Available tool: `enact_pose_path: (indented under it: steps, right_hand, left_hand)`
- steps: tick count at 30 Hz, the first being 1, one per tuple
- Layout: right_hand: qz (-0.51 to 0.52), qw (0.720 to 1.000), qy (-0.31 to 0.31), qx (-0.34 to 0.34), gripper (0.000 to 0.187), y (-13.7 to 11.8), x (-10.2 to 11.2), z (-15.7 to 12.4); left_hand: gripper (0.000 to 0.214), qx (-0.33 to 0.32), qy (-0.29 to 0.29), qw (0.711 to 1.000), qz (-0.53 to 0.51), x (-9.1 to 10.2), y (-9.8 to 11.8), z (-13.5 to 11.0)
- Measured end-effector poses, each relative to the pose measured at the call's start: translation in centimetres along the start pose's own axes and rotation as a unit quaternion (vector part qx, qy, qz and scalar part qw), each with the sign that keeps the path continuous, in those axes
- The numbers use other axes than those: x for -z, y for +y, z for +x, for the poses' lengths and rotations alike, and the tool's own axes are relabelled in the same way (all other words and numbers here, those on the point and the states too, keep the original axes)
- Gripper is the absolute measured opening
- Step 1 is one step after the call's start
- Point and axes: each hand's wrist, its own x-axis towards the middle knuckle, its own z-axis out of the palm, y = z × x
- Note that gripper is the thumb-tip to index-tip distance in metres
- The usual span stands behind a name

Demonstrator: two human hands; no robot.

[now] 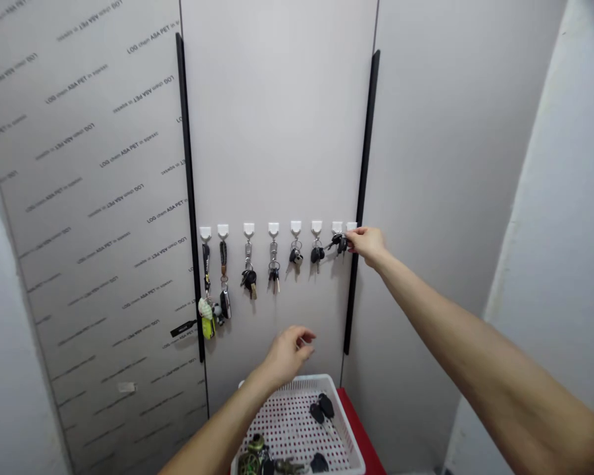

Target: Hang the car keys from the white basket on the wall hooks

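My right hand (369, 244) is closed in a pinch at the right end of a row of white hooks (274, 227). At its fingertips is a bunch of black keys (340, 243), partly in front of the second hook from the right. The fingers partly cover the last hook (351, 227). Whether the bunch also hangs from a hook, I cannot tell. Lower down, my left hand (288, 353) is held in the air above a white basket (349, 432), fingers loosely curved and apart, holding nothing. Black-headed keys (321, 408) lie inside the basket.
More key bunches (250, 280) hang from the other hooks, the two leftmost on long straps. Black vertical handles (371, 125) run along the panel's edges. A red surface (359, 429) is under the basket. A white wall (554, 264) stands at right.
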Motion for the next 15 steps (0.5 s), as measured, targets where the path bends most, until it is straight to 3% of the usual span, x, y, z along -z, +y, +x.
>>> enact_pose_path:
  steps: [9,15]
  right_hand:
    - [-0.095,0.995,-0.009,0.015,0.007,1.4,-1.0,0.9]
    - [-0.101,0.994,0.007,0.044,0.017,2.7,-0.4,-0.3]
  left_hand:
    - [0.023,-0.012,0.026,1.000,-0.001,0.4,1.7,2.0]
    - [0.023,0.012,0.032,0.999,0.002,0.3,0.7,1.3]
